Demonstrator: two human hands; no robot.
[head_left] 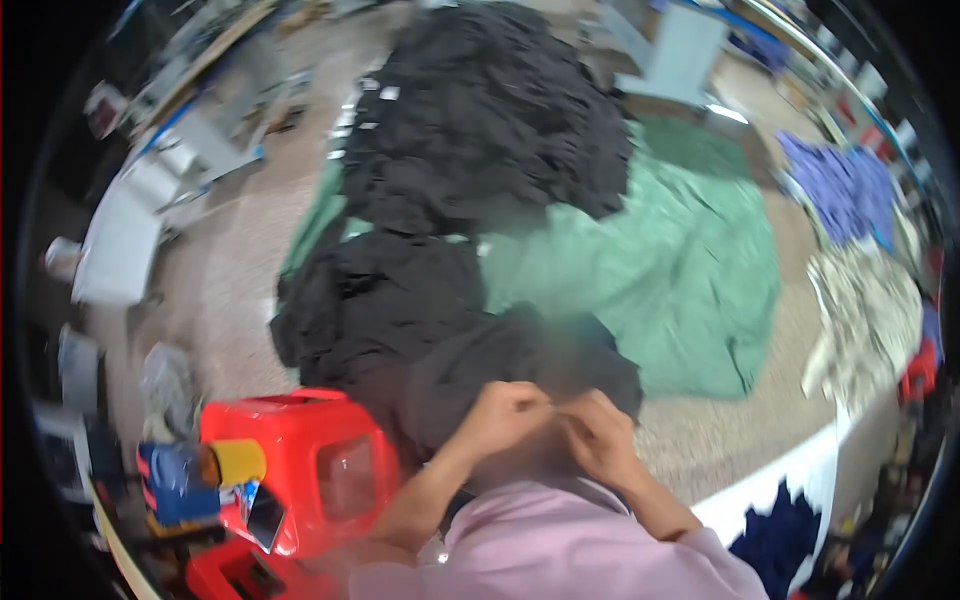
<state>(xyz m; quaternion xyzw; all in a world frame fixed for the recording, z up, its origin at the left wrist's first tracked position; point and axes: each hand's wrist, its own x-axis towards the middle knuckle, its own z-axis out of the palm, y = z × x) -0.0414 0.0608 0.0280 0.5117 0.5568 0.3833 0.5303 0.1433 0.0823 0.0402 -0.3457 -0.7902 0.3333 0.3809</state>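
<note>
Both of my hands are close together in front of my body, over a stretch of black cloth [500, 360] that spreads forward from my lap. My left hand [508, 410] is closed, its fingers curled in a pinch on the cloth's near part. Beside it, my right hand [600, 432] is also closed, thumb and fingers pressed together on the same cloth. The fingertips of the two hands nearly meet. Blur hides exactly which part of the cloth lies between them. The black cloth runs on to a heap of black garments [370, 300] at the front left.
A large pile of black garments [490, 110] lies ahead on a green sheet [690, 280]. At my left stands a red plastic stool [300, 415] with a yellow cylindrical thing [239, 462] on it. Purple cloth [845, 185] and cream cloth [865, 315] lie at the right.
</note>
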